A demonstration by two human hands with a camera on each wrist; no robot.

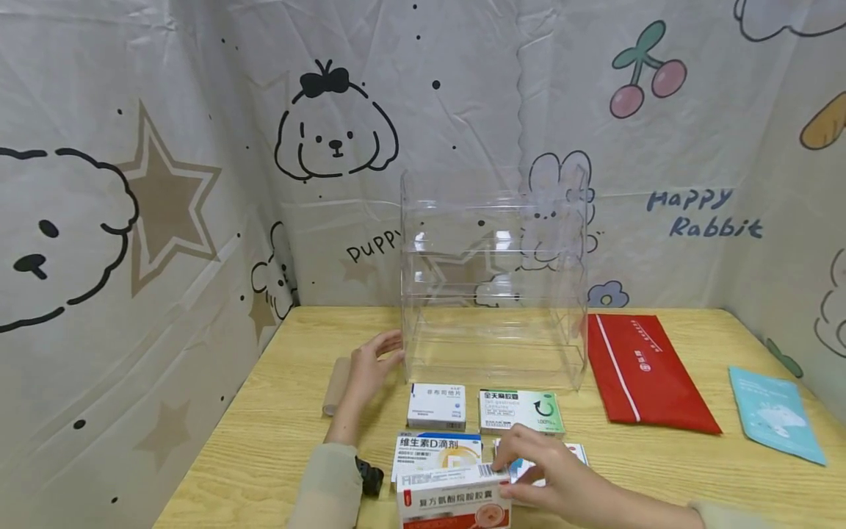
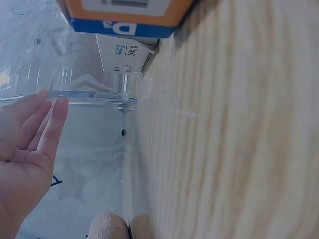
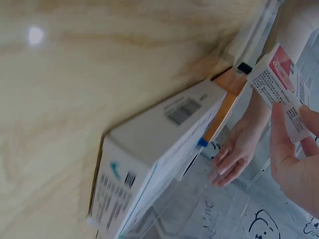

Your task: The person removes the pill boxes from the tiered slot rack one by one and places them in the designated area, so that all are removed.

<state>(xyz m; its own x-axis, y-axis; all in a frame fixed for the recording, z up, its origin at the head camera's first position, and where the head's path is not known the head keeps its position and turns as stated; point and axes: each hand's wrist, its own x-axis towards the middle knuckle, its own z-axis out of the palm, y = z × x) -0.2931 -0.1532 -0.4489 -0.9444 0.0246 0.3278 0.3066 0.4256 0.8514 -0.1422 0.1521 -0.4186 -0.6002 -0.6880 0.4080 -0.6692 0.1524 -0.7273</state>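
My right hand (image 1: 548, 470) pinches a white and red medicine box (image 1: 449, 499) by its end. In the right wrist view that box (image 3: 266, 82) is held raised, thumb and fingers on its end. My left hand (image 1: 371, 371), fingers fairly straight, is at the left side panel of a clear acrylic shelf rack (image 1: 492, 253). In the left wrist view the fingertips (image 2: 61, 102) are right at the panel's edge. Below the rack lie a white box (image 1: 436, 405) and a green and white box (image 1: 518, 411). Nearer me lies a vitamin D box (image 1: 436, 450); another box (image 1: 573, 451) is partly hidden behind my right hand.
A brown cylinder (image 1: 335, 388) lies left of my left forearm. To the right of the rack are a red pouch (image 1: 651, 371) and a light blue packet (image 1: 776, 415). Printed cloth (image 1: 463, 95) hangs around the wooden table (image 1: 244, 441).
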